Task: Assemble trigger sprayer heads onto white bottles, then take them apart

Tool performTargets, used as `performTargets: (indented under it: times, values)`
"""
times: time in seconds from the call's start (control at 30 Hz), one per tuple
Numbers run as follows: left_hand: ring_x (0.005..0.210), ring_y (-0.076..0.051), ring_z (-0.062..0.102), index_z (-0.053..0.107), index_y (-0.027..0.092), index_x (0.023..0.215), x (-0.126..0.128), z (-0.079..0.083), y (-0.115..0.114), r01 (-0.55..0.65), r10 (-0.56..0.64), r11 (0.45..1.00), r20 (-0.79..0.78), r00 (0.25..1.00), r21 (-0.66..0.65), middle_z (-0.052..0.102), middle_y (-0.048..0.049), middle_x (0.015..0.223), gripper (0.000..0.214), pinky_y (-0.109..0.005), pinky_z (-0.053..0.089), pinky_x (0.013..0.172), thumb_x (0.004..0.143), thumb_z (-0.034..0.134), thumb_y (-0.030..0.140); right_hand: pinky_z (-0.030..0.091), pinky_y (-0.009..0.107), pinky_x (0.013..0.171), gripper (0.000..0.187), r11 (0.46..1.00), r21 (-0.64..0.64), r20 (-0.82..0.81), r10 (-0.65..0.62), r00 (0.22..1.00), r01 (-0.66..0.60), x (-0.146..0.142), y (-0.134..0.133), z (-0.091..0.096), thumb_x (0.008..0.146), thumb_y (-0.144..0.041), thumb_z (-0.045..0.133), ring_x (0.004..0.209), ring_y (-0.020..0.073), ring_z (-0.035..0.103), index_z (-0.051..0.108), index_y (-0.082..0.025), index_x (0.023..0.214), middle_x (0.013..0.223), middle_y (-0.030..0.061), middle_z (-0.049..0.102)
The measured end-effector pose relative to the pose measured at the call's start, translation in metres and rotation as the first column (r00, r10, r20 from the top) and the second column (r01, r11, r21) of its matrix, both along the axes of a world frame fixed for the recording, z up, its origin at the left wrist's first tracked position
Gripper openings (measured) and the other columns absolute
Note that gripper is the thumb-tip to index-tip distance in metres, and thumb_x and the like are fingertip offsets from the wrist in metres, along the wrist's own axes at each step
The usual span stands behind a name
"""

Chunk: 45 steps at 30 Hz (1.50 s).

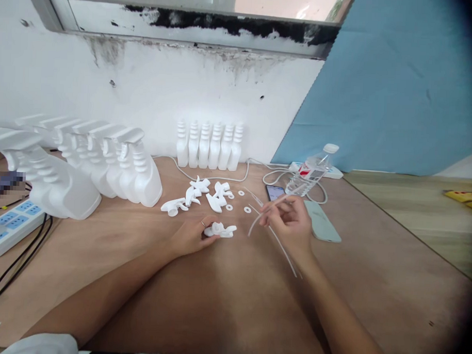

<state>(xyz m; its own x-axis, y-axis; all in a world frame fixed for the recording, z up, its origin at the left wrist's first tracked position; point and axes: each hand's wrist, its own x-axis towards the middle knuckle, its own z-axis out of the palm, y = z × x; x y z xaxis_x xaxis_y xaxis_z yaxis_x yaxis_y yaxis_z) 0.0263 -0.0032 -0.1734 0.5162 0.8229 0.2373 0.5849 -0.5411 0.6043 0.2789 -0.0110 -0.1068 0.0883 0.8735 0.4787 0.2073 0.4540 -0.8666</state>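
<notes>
My left hand (pixel 193 235) is closed around a white trigger spray head (pixel 222 230), held just above the table with its underside partly turned up. Between the fingers of my right hand (pixel 290 223) is a thin whitish plastic tube (pixel 253 225), its curved free end pointing left toward the spray head, a short gap apart. More thin tubes (pixel 283 251) lie under and beside that hand. Beyond my hands are several loose white spray heads (pixel 215 200) and several flat white rings (pixel 248 210).
White bottles (pixel 209 147) stand in a row against the wall. Larger white spray bottles (pixel 139 179) stand at the left, near a power strip (pixel 15 223). At the right are a clear water bottle (pixel 308 174), a dark-screened phone (pixel 274 192), a pale green phone-shaped object (pixel 322 222) and a white cable (pixel 220 178).
</notes>
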Motion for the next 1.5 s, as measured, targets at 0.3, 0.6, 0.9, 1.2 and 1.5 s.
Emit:
performTargets:
  times: [0.3,0.6,0.9,1.2,1.5]
  values:
    - [0.07,-0.016,0.06,0.056,0.025,0.116,-0.001,0.004,0.001,-0.003,0.003,1.0,0.021,1.0,-0.021,0.065,-0.0001,0.085,0.035,-0.026,0.046,0.062,0.085,0.058,0.041,0.054,0.027,0.067,0.012,0.998,-0.024,-0.05,0.063,0.997,-0.064,-0.013,-0.001,-0.008,0.087,-0.03,0.063,0.067,0.0134,0.065,0.061,-0.02,0.094,0.073,0.0004,0.066]
    - [0.069,-0.016,0.06,0.055,0.025,0.116,-0.001,-0.001,0.001,-0.018,0.019,0.999,0.021,1.0,-0.03,0.065,0.0007,0.084,0.036,-0.026,0.045,0.06,0.085,0.058,0.043,0.057,0.032,0.072,0.011,0.993,0.082,-0.02,0.089,0.996,-0.087,-0.015,-0.01,-0.006,0.092,-0.03,0.057,0.072,0.0145,0.067,0.062,-0.022,0.097,0.083,0.0018,0.066]
    - [0.072,-0.016,0.061,0.054,0.024,0.118,0.0,0.006,-0.003,-0.006,0.006,1.0,0.023,1.0,-0.012,0.065,0.0006,0.085,0.033,-0.025,0.045,0.062,0.088,0.056,0.04,0.055,0.033,0.074,0.013,0.971,0.163,0.138,0.155,0.978,-0.177,-0.014,-0.008,-0.006,0.095,-0.024,0.051,0.076,0.0148,0.066,0.063,-0.023,0.098,0.091,0.0033,0.063]
    - [0.07,-0.016,0.06,0.055,0.024,0.116,-0.001,0.001,0.001,-0.003,0.003,1.0,0.016,1.0,0.003,0.065,0.0001,0.086,0.036,-0.025,0.044,0.059,0.086,0.058,0.041,0.054,0.033,0.077,0.014,0.965,0.179,0.179,0.16,0.971,-0.192,-0.014,-0.011,-0.004,0.095,-0.023,0.05,0.079,0.0153,0.066,0.064,-0.023,0.099,0.091,0.0031,0.064]
    - [0.071,-0.016,0.061,0.055,0.023,0.115,0.0,0.001,0.001,0.033,-0.033,0.999,0.037,0.999,-0.004,0.066,-0.0004,0.085,0.033,-0.025,0.046,0.066,0.087,0.057,0.041,0.052,0.031,0.083,0.018,0.968,0.02,0.229,0.239,0.944,-0.25,-0.028,-0.009,-0.018,0.095,-0.029,0.052,0.092,0.0174,0.065,0.068,-0.021,0.095,0.096,0.0056,0.068]
